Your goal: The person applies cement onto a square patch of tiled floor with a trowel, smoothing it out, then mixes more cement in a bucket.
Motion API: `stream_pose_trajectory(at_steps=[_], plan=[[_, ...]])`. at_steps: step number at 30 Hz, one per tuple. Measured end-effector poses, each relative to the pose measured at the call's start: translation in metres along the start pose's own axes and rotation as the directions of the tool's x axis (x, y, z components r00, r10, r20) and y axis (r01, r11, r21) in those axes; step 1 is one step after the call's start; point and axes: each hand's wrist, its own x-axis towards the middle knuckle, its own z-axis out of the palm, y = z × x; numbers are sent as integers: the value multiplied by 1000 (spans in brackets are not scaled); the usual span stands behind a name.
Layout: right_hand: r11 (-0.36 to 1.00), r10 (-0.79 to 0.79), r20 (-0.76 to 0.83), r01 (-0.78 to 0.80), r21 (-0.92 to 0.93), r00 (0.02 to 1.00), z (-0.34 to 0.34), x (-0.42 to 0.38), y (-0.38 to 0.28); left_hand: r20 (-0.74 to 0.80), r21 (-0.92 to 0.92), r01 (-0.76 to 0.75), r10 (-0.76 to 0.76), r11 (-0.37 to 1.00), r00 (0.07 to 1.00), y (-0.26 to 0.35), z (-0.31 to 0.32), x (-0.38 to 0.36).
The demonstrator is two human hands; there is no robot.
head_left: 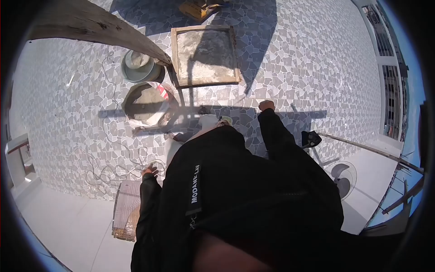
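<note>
On a sunlit floor of grey, irregular stone-pattern tiles [290,81], a square wooden frame filled with rough grey material [206,56] lies ahead of the wearer, part in shadow. Left hand [149,170]: low on the left side, fingers apart, grip partly open, close to a thin, loosely tangled cable [106,170]; contact cannot be told. Right hand [267,105]: out in front, below and to the right of the frame, apart from it. Fingers look curled; how tightly the grip is closed, and whether it has hold of anything, cannot be told. Left of the frame, a round green tub [129,74] with a smaller pale container [137,59] inside; just nearer the wearer, a wide round container with a whitish, red-marked liner [147,104], grey matter within. Weathered wooden post [104,28] slants in from upper left to the frame's left edge. Beside the left forearm, a reddish, wood-grained flat stack [127,206]. Off right, a round fan with grey blades [342,179] and a small black object [311,138] by a long thin pole [362,147].
</note>
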Motion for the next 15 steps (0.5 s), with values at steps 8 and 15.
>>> stream_pose_trajectory(at_steps=[8, 15], plan=[[286, 494, 645, -810, 513, 583, 164, -242, -202, 140, 261, -220, 189, 940, 972, 196, -49, 56], [-170, 474, 817, -876, 451, 329, 100, -417, -352, 232, 590, -198, 70, 783, 970, 214, -30, 99]])
